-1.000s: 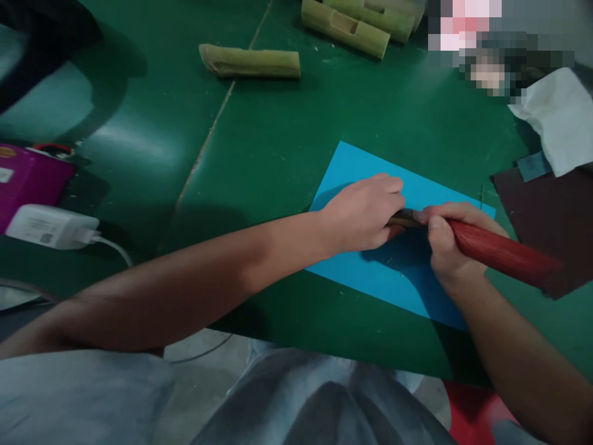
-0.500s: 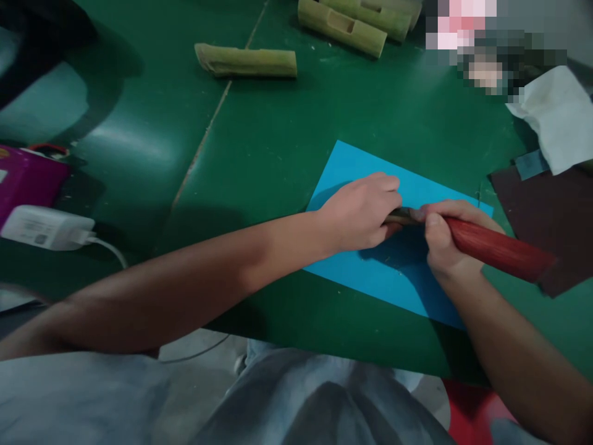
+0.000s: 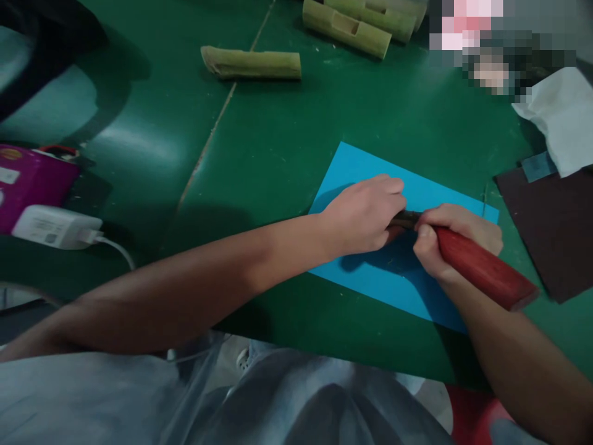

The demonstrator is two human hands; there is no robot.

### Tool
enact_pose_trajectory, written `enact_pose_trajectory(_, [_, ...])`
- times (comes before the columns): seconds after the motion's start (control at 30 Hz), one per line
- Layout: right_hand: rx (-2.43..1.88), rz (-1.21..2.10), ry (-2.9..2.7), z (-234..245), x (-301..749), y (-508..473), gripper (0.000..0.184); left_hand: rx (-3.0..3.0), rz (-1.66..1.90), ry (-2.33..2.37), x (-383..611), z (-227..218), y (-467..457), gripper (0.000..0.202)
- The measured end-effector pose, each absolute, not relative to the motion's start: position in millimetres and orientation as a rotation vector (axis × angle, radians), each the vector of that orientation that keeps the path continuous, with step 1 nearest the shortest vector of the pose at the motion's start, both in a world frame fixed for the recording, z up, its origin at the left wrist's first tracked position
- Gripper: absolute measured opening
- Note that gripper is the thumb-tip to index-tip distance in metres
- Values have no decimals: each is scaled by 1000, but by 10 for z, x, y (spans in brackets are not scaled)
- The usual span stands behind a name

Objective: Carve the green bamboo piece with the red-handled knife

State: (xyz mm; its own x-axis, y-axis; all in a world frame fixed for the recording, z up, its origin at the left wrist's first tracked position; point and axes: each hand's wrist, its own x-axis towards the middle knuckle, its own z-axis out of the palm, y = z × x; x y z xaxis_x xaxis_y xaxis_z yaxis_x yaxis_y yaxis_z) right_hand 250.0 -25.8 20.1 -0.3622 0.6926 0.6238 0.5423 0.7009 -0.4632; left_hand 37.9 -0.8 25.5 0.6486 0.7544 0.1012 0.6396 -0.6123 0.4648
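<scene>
My right hand (image 3: 456, 232) is closed around a tool with a thick red wooden handle (image 3: 486, 269), its butt end pointing down and to the right. The working end is hidden by my thumb and fingers. My left hand (image 3: 368, 213) is closed, knuckles up, on a thin dark brown piece (image 3: 406, 220) that bridges the short gap to my right thumb. Whether this piece is separate from the tool, I cannot tell. Both hands are over a blue sheet (image 3: 361, 164) on the green table, with small shavings beneath them.
A cut bamboo piece (image 3: 259, 64) lies farther back, and notched bamboo tubes (image 3: 347, 28) lie at the top. On the right are a dark brown sheet (image 3: 537, 228) and a crumpled white tissue (image 3: 563, 117). At left, a white charger (image 3: 58, 227) with a cable touches a purple box (image 3: 39, 185).
The red handle has tilted, its butt end swinging down and left toward my body. My right wrist has turned with it. My left hand keeps its grip, and the whole view has shifted slightly.
</scene>
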Motion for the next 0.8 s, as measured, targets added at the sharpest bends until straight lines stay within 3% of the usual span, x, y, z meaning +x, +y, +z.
enact_pose_trajectory(0.4, [-956,393,-2053,270,2516,-257,13,2449,384,1099,375,267,12,15])
enact_pose_trajectory(0.8, [-1043,352,-1941,101,2484,-238,14,2469,465,1094,362,189,25,15])
